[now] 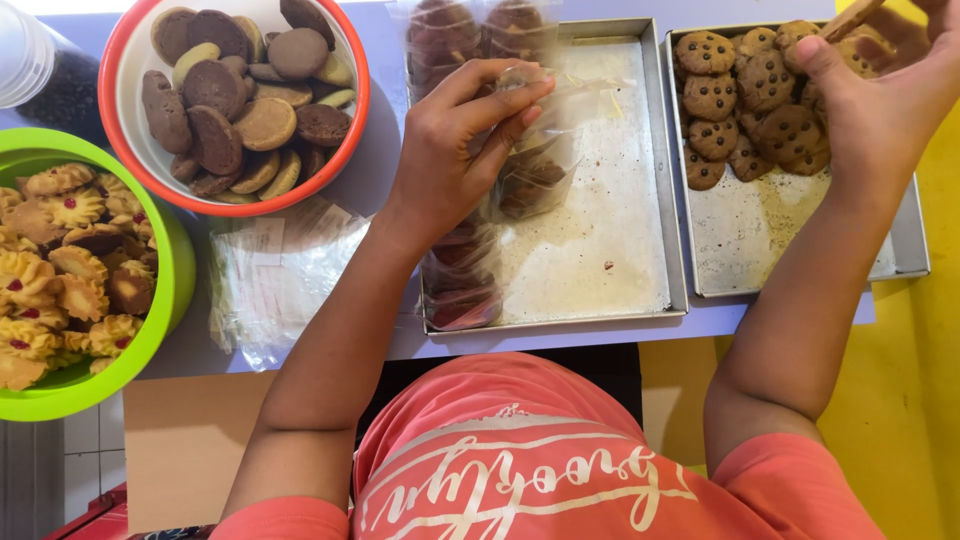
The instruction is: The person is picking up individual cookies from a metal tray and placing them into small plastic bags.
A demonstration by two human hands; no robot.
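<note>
Head view: left hand [460, 150] pinches clear plastic bag [520, 180] of dark cookies above metal tray [600, 250]; right hand [885, 95] grips cookie [850, 18] over chocolate-chip cookie tray [790, 250].

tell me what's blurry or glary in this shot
Head view: the clear plastic bag in the left hand is smeared by motion blur, the cookies inside it ghosted; the right hand is cut off at the top edge; the bowls and the steel tray look sharp under soft, even light, with faint shadows.
</note>
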